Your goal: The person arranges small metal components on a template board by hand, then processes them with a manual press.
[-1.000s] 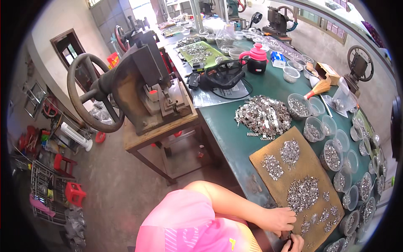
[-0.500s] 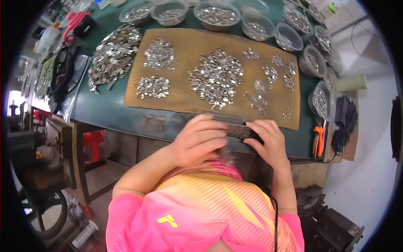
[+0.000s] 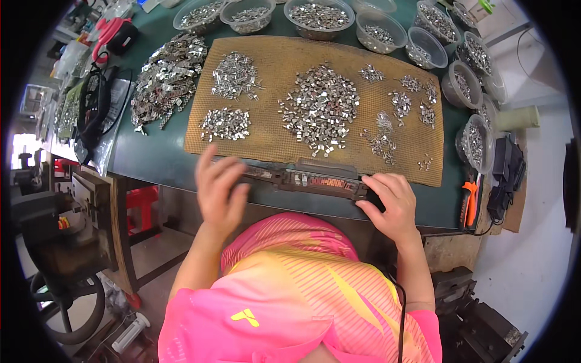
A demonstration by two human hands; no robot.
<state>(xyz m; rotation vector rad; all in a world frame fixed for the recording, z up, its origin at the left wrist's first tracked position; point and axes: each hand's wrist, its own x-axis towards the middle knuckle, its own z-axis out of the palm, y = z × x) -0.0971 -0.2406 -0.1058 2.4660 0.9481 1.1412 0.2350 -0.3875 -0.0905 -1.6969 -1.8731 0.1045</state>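
Observation:
A long, narrow dark metal fixture (image 3: 284, 179) lies along the near edge of the table, with a row of small silvery and coppery pieces set in its slot. My right hand (image 3: 392, 202) grips its right end between thumb and fingers. My left hand (image 3: 219, 192), slightly blurred, is by the fixture's left end with fingers apart and nothing visible in them. Just beyond the fixture is a brown ribbed mat (image 3: 266, 136). On it sit a large central heap of small shiny metal pieces (image 3: 321, 109) and a smaller pile of pieces (image 3: 225, 124) at the left.
Clear plastic tubs (image 3: 319, 24) of metal pieces line the back and right of the green table (image 3: 154, 157). A mound of silvery strips (image 3: 169, 78) lies left of the mat. Orange-handled pliers (image 3: 468, 202) and a black adapter (image 3: 507, 166) are at the right edge.
My left hand has moved left, off the middle of the fixture, uncovering the row of pieces. My right hand stays at the right end. The view has shifted slightly.

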